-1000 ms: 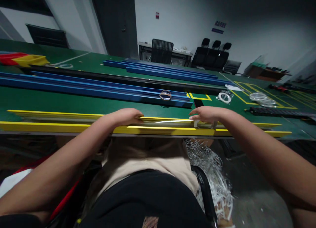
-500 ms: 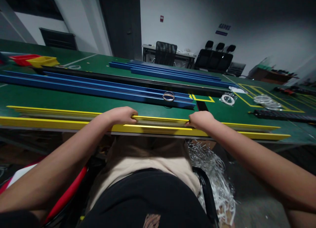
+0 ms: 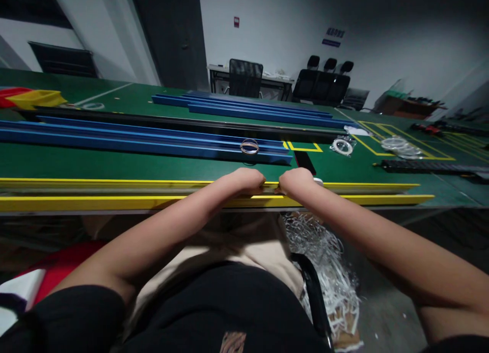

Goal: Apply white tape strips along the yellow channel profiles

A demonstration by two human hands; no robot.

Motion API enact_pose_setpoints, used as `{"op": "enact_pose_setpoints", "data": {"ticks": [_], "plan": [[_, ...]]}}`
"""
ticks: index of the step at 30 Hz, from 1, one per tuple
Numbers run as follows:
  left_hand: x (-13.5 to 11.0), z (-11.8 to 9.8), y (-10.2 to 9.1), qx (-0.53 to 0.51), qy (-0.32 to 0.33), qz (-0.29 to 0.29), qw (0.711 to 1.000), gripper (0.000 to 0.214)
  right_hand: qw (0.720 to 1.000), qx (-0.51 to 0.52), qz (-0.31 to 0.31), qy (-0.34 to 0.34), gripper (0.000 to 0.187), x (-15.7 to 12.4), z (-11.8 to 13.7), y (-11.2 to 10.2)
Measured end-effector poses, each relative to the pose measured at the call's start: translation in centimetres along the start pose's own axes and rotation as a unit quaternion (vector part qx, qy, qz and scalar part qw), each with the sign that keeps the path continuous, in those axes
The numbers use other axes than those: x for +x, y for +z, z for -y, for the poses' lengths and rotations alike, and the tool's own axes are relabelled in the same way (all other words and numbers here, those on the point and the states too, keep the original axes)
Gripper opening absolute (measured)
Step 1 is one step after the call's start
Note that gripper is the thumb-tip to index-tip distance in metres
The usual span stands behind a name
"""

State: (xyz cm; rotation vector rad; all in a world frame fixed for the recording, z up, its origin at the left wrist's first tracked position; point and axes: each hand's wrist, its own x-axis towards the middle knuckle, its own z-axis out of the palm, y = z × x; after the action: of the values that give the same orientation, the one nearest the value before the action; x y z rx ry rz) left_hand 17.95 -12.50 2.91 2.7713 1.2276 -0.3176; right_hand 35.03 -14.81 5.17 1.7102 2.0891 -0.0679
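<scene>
A long yellow channel-shaped profile (image 3: 367,199) lies along the near edge of the green table, its two raised sides running left to right. My left hand (image 3: 249,181) is at its middle, fingers curled down into the groove. Just right of it, with a small gap, my right hand (image 3: 297,182) is closed at the same groove. Whatever the fingertips of both hands pinch is hidden. A small white object (image 3: 318,181) peeks out behind my right wrist; its kind is unclear.
Blue profiles (image 3: 145,144) lie beyond the yellow one, with a ring-shaped roll (image 3: 249,147) on them. A black flat object (image 3: 304,162), a bagged white roll (image 3: 342,146) and a dark long bar (image 3: 431,167) lie to the right. Shredded strips (image 3: 324,271) fill the floor below.
My left hand has slid right along the yellow profile, close to my right hand, which stays near its place. The white object behind my right wrist has come into view. The view has shifted slightly.
</scene>
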Motion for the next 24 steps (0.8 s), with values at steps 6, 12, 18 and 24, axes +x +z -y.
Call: {"op": "enact_pose_setpoints", "data": {"ticks": [6,12,18,24], "plan": [[0.0,0.5,1.0,-0.015,0.021,-0.041,0.999,0.032,0.997,-0.072,-0.029,-0.028,0.053,-1.0,-0.9,-0.4],[-2.6,3.0,1.6,-0.013,0.034,-0.047,0.998,0.033,0.991,0.04,0.039,-0.12,0.048,-1.6,-5.6,-2.6],[-9.1,11.3,3.9,-0.039,-0.014,-0.014,0.999,0.038,0.992,0.059,0.028,-0.112,0.046,-1.8,-7.3,-3.1],[-13.5,15.9,5.2,-0.053,-0.058,0.001,0.997,0.037,0.998,-0.057,0.017,-0.016,0.06,-1.4,-3.6,-1.3]]}}
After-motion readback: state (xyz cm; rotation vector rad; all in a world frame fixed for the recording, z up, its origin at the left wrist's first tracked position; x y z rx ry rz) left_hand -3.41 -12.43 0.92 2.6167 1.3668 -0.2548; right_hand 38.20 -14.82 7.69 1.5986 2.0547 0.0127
